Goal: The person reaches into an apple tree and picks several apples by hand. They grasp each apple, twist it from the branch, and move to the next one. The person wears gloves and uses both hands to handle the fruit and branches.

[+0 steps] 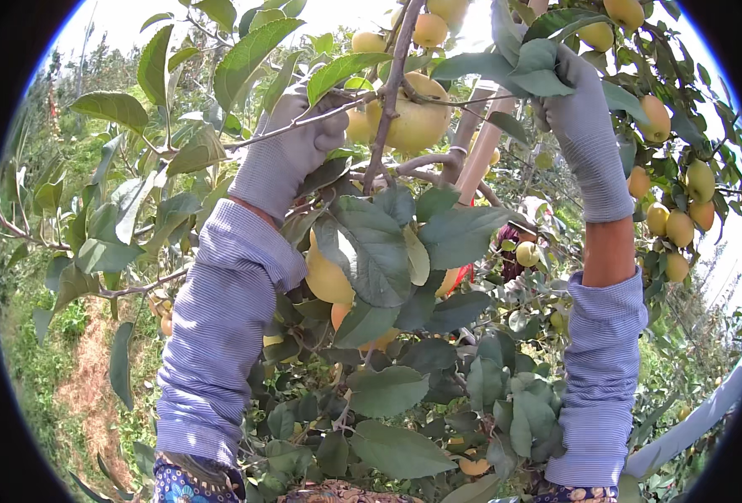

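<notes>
My left hand [298, 148], in a grey knit glove, is raised among the apple tree's leaves. Its fingers are curled behind a thin twig [301, 122], beside a large yellow apple [418, 119]; whether they grip something is hidden. A smaller yellow apple [359, 127] shows between that hand and the large one. Higher up on the right, my right hand [575, 104], gloved alike, reaches into a cluster of leaves [537, 69]. Leaves cover its fingertips, so any hold is unclear. Below and between my arms, a yellow apple [328, 273] hangs partly behind broad leaves [377, 251].
An upright branch [398, 75] crosses between my hands. Behind it slant pale poles [485, 148]. Several apples [680, 227] hang at right. A person in dark red clothing [510, 251] is partly hidden beyond the foliage. A pale curved bar [697, 415] runs at lower right.
</notes>
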Motion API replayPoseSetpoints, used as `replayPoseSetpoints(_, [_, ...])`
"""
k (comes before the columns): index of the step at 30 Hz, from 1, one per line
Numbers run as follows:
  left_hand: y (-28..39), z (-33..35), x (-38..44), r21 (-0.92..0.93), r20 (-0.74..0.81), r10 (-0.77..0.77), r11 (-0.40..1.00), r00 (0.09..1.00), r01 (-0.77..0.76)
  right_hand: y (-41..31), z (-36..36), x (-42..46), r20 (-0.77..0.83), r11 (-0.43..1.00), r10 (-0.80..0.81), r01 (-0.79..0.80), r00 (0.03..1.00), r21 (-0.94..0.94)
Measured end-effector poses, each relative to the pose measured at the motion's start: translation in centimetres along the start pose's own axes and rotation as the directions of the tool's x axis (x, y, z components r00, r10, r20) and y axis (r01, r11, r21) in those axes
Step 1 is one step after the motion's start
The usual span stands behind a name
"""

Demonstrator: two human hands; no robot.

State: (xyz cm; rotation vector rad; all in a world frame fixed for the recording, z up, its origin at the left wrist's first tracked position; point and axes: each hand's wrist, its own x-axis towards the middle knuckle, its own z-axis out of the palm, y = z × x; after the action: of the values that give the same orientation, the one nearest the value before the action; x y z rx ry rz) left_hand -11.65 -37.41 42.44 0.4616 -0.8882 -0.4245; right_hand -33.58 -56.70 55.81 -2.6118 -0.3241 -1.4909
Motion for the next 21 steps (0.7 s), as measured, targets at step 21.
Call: replayPoseSetpoints(21, [0.2, 2.8, -6.0, 0.617, -0.126, 0.046, 0.786, 0.991, 0.042, -4.1, 1.5, -0.8, -0.083, 0.816, -0.579, 0.577, 0.811, -0.044])
